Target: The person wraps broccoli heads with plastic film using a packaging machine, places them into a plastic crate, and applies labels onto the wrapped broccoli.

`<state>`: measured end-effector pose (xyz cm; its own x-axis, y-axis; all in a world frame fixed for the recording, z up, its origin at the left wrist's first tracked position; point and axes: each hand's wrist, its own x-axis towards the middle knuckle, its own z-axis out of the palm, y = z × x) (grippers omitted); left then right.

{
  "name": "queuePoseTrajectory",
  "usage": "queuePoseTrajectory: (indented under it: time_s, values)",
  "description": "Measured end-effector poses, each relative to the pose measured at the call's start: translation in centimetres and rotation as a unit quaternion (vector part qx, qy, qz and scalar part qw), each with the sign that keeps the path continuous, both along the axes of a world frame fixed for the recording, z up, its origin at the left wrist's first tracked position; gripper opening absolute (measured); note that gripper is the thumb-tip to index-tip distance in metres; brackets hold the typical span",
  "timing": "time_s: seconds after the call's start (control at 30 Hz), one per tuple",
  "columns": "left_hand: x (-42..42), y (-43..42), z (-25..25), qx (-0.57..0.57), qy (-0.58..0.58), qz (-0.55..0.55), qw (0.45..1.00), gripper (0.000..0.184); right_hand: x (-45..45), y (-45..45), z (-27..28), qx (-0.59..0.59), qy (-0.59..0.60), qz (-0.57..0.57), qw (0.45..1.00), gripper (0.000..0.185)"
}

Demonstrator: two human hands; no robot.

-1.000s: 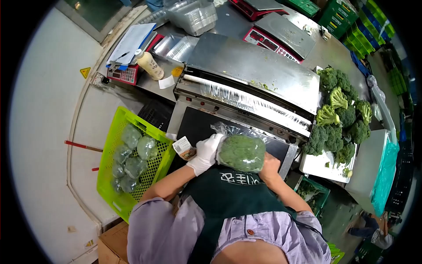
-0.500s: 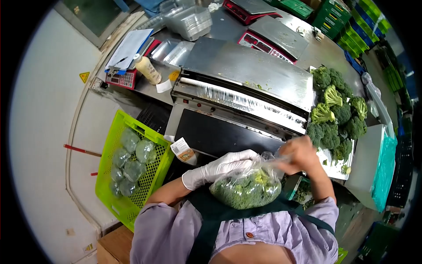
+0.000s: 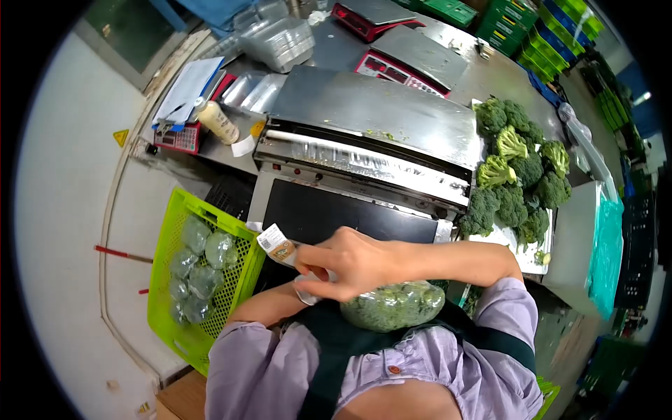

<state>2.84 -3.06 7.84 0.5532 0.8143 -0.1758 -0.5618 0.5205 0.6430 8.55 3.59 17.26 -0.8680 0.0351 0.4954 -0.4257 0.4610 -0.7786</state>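
One label [image 3: 277,245] near right hand [image 3: 348,262]

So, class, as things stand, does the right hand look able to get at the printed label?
Probably yes: the bare right hand has its fingers close to the printed label, and nothing visible stands between them.

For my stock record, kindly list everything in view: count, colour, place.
Bagged broccoli: one, green, lower centre
Loose broccoli: roughly twelve, green, right
Crate: one, lime, left
Wrapped broccoli: roughly seven, green, inside crate
Wrapping machine: one, silver, centre
Printed label: one, white, centre
Scales: three, red, back and left
Bottle: one, cream, left
Clipboard: one, blue, left
Clear trays: several, transparent, top
Stacked crates: several, mostly green, right
Plastic bag: one, teal, right
Left hand: one, gloved white, centre
Right hand: one, bare, centre
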Motion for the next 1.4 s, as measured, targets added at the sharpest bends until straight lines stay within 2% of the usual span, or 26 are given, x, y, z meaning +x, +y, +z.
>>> queuePoseTrajectory:
  time_s: [0.1, 0.17, 0.27, 0.3, 0.37, 0.43, 0.5, 0.53, 0.57, 0.63, 0.67, 0.7, 0.73, 0.77, 0.83, 0.87, 0.93, 0.97, 1.03, 1.07, 1.1, 1.13, 1.17, 1.2, 1.3, 1.4]
  values:
    - [1.0, -0.9, -2.2, -0.077, -0.046, 0.041, 0.995, 0.046, 1.6, 0.8, 1.9, -0.063, -0.179, 0.132, 0.973, 0.024]
    - [1.4, -1.4, -3.6, -0.132, -0.086, 0.087, 0.984, 0.049, 2.6, 1.6, 0.1, -0.057, -0.085, 0.178, 0.979, 0.034]
    - [0.9, -2.1, -4.4, -0.217, -0.073, 0.162, 0.960, 0.053, 6.3, 3.9, -1.8, -0.252, -0.204, 0.220, 0.920, 0.037]
    - [0.4, -2.4, -2.4, -0.246, 0.002, 0.184, 0.952, 0.054, 7.9, 5.0, -2.6, -0.285, -0.236, 0.201, 0.907, 0.031]
    - [-0.2, -2.8, -2.9, -0.148, 0.043, 0.163, 0.974, 0.057, 12.1, 5.5, -6.9, -0.532, -0.163, 0.076, 0.827, 0.034]
    - [-0.6, -3.2, -2.4, -0.072, 0.064, 0.140, 0.985, 0.062, 14.0, 4.9, -9.1, -0.648, -0.093, -0.125, 0.745, 0.044]
    - [-1.0, -3.4, -0.8, -0.012, 0.098, 0.086, 0.991, 0.076, 14.8, 5.0, -10.1, -0.690, -0.076, -0.239, 0.679, 0.050]
    - [-0.6, -3.1, -1.2, 0.010, 0.115, 0.082, 0.990, 0.079, 14.8, 5.3, -10.7, -0.695, -0.045, -0.217, 0.684, 0.052]
    - [-0.2, -2.9, -1.6, 0.032, 0.131, 0.077, 0.988, 0.083, 14.8, 5.7, -11.3, -0.711, -0.070, -0.269, 0.646, 0.052]
    - [-0.5, -2.7, -0.8, 0.013, 0.115, 0.089, 0.989, 0.089, 12.8, 6.6, -11.3, -0.653, -0.028, -0.226, 0.723, 0.053]
    - [0.2, -2.0, -2.1, 0.042, 0.098, 0.148, 0.983, 0.092, 12.4, 8.0, -12.4, -0.636, -0.043, -0.281, 0.717, 0.051]
    - [0.5, -1.7, -2.9, 0.071, 0.081, 0.206, 0.973, 0.094, 9.4, 6.5, -10.2, -0.575, -0.031, -0.295, 0.763, 0.048]
    - [-0.9, -2.3, -1.0, 0.001, 0.052, 0.243, 0.969, 0.094, 7.3, 6.0, -9.3, -0.534, -0.040, -0.246, 0.808, 0.046]
    - [-1.5, -2.7, -1.7, -0.007, 0.027, 0.289, 0.957, 0.084, 5.4, 5.6, -8.6, -0.490, -0.047, -0.195, 0.848, 0.047]
    - [-3.4, -4.3, -2.5, 0.005, -0.014, 0.346, 0.938, 0.076, 1.6, 4.0, -7.1, -0.444, -0.123, -0.237, 0.855, 0.051]
    - [-4.4, -5.7, -2.7, 0.017, -0.013, 0.375, 0.927, 0.077, 0.1, 3.4, -6.6, -0.382, -0.123, -0.183, 0.898, 0.052]
    - [-6.0, -9.3, -3.9, 0.050, -0.107, 0.458, 0.881, 0.065, -2.2, 2.2, -6.8, -0.314, -0.088, -0.147, 0.934, 0.047]
    - [-7.1, -12.1, -3.8, -0.009, -0.077, 0.510, 0.857, 0.065, -3.0, 1.9, -7.2, -0.273, -0.079, -0.147, 0.947, 0.044]
    - [-10.1, -17.5, -4.7, 0.066, -0.068, 0.602, 0.793, 0.064, -3.2, 0.9, -6.2, -0.185, -0.130, -0.149, 0.963, 0.028]
    - [-10.7, -20.4, -4.4, -0.036, -0.036, 0.717, 0.695, 0.056, -3.3, 0.5, -6.2, -0.182, -0.159, -0.146, 0.959, 0.029]
    - [-12.5, -23.5, -6.8, -0.041, -0.249, 0.761, 0.597, 0.049, -3.3, 0.2, -6.4, -0.179, -0.187, -0.144, 0.955, 0.031]
    - [-14.5, -27.5, -9.0, -0.024, -0.158, 0.826, 0.541, 0.048, -3.1, 0.3, -7.1, -0.221, -0.227, -0.131, 0.939, 0.028]
    - [-15.5, -29.6, -6.8, -0.027, -0.021, 0.889, 0.457, 0.048, -3.1, 0.2, -7.6, -0.212, -0.246, -0.125, 0.937, 0.026]
    - [-16.6, -34.2, -9.5, -0.054, 0.017, 0.907, 0.418, 0.051, -2.9, 0.2, -8.3, -0.214, -0.270, -0.125, 0.930, 0.025]
    - [-18.6, -42.9, -12.8, -0.283, 0.216, 0.928, 0.109, 0.054, -2.6, 0.3, -9.0, -0.201, -0.343, -0.124, 0.909, 0.020]
    - [-19.2, -47.4, -14.3, -0.294, 0.298, 0.905, 0.072, 0.054, -2.8, 0.0, -9.7, -0.188, -0.393, -0.112, 0.893, 0.019]
